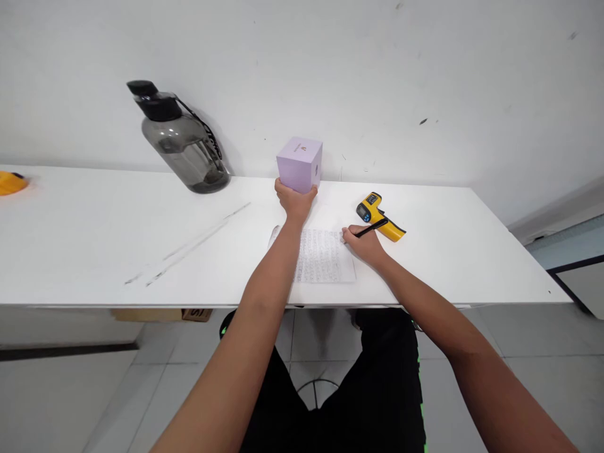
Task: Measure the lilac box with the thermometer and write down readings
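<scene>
Both hands are out over the white surface (448, 251), each with hold of something. Beyond the paper, the left hand (296, 200) is part-way open around a lilac box (297, 165), its thumb on the right and fingers on the left of the side facing the person; the box appears to rest on the surface near the wall. Nearer the person and to the right, the right hand (365, 244) is closed about a black pen (372, 228), pinched near its lower end, the other end slanting up over a yellow handheld thermometer (376, 216) that lies just beyond that hand. Under the left forearm and to the left of the pen hand is a sheet of paper (325, 258) covered in small lines of writing, its left part hidden by the arm. The step in hand looks like writing, or a pause in it, at the sheet's upper right edge; whether the nib touches the paper cannot be told. Any further stroke would seem to call for a light, steady pinch on the pen and a sheet that does not slide, as no fingers are pressing it flat. Well to the left of the left hand, a large grey bottle (186, 148) stands by the wall.
</scene>
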Action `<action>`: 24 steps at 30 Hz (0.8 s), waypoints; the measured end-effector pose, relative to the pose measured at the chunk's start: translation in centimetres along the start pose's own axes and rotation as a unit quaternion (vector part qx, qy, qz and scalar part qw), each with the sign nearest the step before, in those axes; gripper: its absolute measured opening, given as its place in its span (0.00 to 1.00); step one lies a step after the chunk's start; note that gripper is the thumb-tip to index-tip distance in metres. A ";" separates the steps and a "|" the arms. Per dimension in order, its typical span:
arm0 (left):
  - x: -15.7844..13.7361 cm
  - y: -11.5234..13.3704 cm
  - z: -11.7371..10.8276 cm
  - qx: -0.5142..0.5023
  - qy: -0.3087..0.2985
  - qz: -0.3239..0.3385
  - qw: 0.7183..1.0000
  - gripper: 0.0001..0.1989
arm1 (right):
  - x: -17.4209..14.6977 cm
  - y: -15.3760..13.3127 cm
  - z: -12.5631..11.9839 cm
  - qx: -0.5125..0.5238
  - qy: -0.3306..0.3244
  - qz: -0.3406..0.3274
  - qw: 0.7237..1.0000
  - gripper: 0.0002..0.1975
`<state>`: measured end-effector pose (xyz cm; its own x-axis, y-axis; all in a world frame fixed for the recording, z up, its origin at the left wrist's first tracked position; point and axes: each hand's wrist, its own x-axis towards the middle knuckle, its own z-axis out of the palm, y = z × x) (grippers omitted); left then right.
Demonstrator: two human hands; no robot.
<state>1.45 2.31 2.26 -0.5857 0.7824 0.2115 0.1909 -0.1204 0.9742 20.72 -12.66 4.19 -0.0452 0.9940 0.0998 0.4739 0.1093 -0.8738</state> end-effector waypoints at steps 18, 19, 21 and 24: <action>-0.4 0.6 -0.6 0.052 0.023 0.069 0.996 0.61 | 1.0 1.2 0.4 -0.018 0.086 -0.051 0.995 0.24; -0.6 0.6 -0.7 0.060 0.028 0.095 0.993 0.62 | 1.2 1.5 0.6 -0.032 0.086 -0.075 0.993 0.22; -0.9 0.5 -0.8 0.080 0.031 0.149 0.985 0.62 | 1.7 1.9 1.0 -0.068 0.083 -0.118 0.987 0.16; -1.5 0.5 -0.8 0.106 0.013 0.229 0.968 0.56 | 2.2 2.1 1.6 -0.162 0.079 -0.118 0.977 0.19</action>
<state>1.79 0.61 2.46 -0.4209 0.6606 0.6216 0.5909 -0.3202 0.7404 20.19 -10.23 1.85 -0.0628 0.9250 0.3747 0.7212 0.3016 -0.6236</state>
